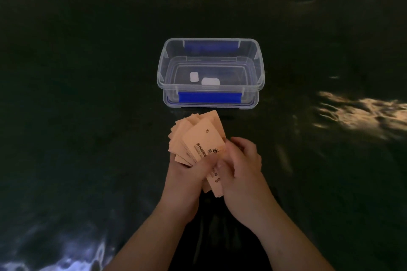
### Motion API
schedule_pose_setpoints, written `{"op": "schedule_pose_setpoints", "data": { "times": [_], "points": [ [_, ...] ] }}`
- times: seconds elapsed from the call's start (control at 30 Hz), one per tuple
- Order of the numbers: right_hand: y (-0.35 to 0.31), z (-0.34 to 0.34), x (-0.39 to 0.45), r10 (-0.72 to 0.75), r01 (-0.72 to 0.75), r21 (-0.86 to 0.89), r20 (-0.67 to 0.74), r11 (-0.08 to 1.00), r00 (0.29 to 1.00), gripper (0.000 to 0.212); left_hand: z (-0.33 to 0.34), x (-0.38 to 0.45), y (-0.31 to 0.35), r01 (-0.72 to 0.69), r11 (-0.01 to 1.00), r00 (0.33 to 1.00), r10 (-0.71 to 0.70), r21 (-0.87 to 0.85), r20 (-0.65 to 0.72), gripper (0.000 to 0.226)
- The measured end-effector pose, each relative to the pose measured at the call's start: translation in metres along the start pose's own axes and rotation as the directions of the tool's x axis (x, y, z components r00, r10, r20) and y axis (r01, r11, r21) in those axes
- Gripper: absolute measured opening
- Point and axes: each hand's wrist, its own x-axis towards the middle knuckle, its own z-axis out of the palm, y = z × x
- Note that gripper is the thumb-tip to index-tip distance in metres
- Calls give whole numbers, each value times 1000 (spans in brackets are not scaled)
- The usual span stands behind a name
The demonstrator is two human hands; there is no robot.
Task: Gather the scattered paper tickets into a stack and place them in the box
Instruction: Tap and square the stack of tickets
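A loose, uneven stack of pale orange paper tickets [197, 138] with dark print is held between both hands, just in front of the box. My left hand [185, 177] grips the stack from below and the left. My right hand [241, 165] closes over its right side, and some ticket ends stick out beneath the fingers. The clear plastic box [210, 59] with blue clips stands open on its lid straight ahead, a short way beyond the tickets. Two small white patches show on its floor. I see no tickets lying on the table.
The dark, glossy tabletop [88, 94] spreads all around, with bright reflections at the right [361, 110] and at the lower left. Dim shelves or objects line the far edge at the top.
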Motion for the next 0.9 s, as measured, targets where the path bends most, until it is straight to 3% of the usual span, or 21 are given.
{"op": "schedule_pose_setpoints", "data": {
  "times": [0.07,0.1,0.13,0.2,0.23,0.27,0.4,0.57,0.63,0.67,0.77,0.9],
  "points": [
    [1,-1,-1,115,-113,186,1,976,993,62,2,-1,-1,7,997,999,-11,-82,-52,57],
    [3,-1,-3,211,-195,354,-7,915,978,72,4,-2,0,14,991,996,-25,-132,-80,58],
    [6,0,-4,302,-266,569,32,778,953,82,5,-2,0,20,983,994,-38,-182,-101,57],
    [16,5,-6,303,-300,896,201,329,932,86,10,-5,-3,48,964,992,-77,-263,-102,52],
    [18,10,-7,185,-283,939,248,196,951,82,13,-7,-5,69,955,991,-99,-288,-92,51],
    [18,14,-9,67,-255,950,247,181,967,78,16,-9,-7,87,948,990,-117,-305,-80,51],
    [19,17,-8,-83,-141,952,169,271,982,78,9,-11,-7,43,953,999,-42,-301,9,67],
    [29,-2,-4,-83,-142,929,180,342,980,79,-21,-4,5,47,980,957,12,-194,291,101],
    [32,-11,-1,-42,-152,899,185,412,982,76,-34,1,14,45,986,961,1,-159,277,117],
    [33,-15,1,-15,-154,854,185,498,983,75,-41,3,19,35,992,969,-4,-123,248,126],
    [35,-23,8,-2,-85,506,168,858,986,79,-58,13,31,-48,981,969,1,186,247,146],
    [36,-24,26,-82,30,252,199,967,977,96,-70,29,26,-210,780,949,18,590,314,141]
  ]
}}
